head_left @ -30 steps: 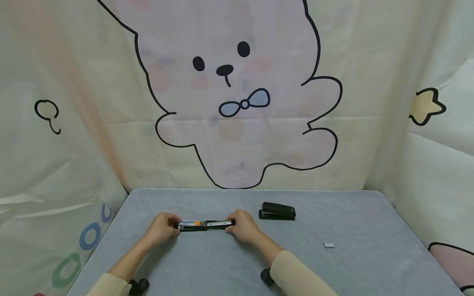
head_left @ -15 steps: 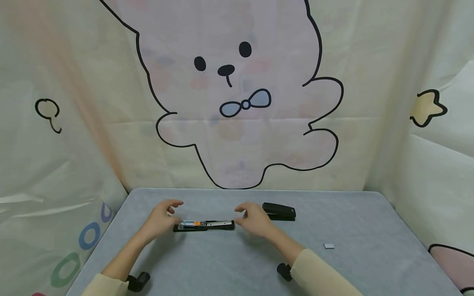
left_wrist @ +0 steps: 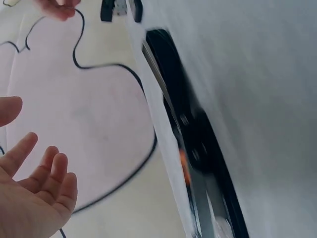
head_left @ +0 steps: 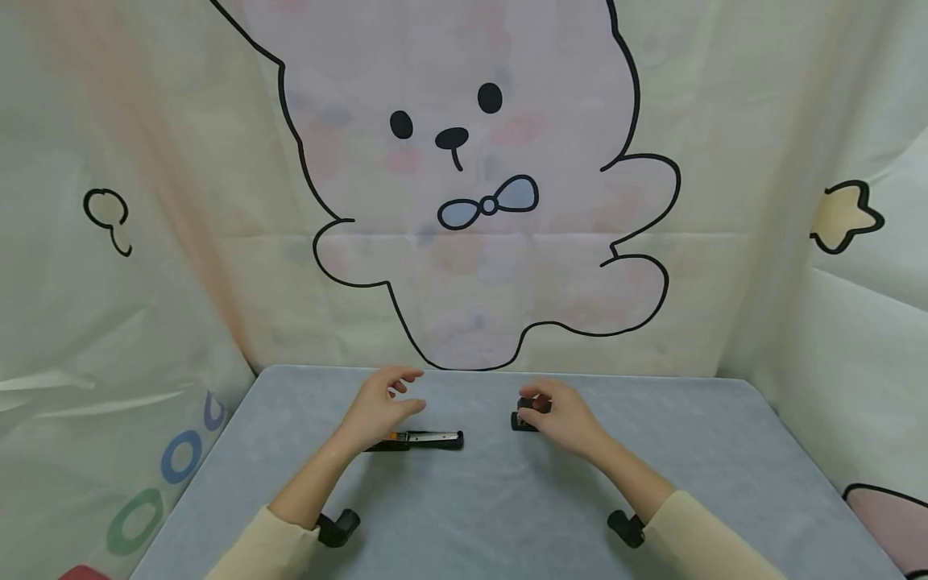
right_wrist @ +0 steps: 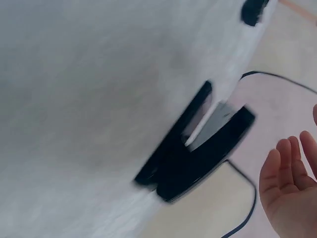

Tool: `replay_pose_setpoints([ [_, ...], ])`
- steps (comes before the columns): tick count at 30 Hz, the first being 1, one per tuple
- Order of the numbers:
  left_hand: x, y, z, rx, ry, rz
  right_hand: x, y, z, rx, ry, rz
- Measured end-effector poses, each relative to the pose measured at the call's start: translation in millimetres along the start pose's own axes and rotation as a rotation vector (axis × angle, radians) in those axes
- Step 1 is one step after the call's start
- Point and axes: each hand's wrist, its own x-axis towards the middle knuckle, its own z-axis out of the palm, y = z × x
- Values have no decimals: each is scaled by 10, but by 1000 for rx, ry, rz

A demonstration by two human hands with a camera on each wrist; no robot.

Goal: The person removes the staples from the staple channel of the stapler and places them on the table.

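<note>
A long black stapler lies unfolded flat on the table, with a metal strip and an orange bit showing. My left hand hovers above its left part, fingers loosely spread and holding nothing; it covers that end in the head view. Farther right, a second black stapler stands mostly hidden behind my right hand. In the right wrist view, this stapler has its arm raised at an angle from its base, and the relaxed fingers are apart from it.
The grey cloth-covered table ends at a curtain printed with a bear. Side curtains hang close on the left and right.
Both hands have let go of the unfolded stapler and lifted. The right moved right to the second stapler; the left moved rightward over the first. A small grey block is now hidden by my right forearm.
</note>
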Motion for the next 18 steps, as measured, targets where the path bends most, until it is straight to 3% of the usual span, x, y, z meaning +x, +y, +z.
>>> replay_pose_setpoints([
  [9,160,205,544,-91,-63,27,-154,453,-236,-25,32,26],
  [18,342,232,1100,-150,-162,6,-210,810,-351,-22,-44,127],
])
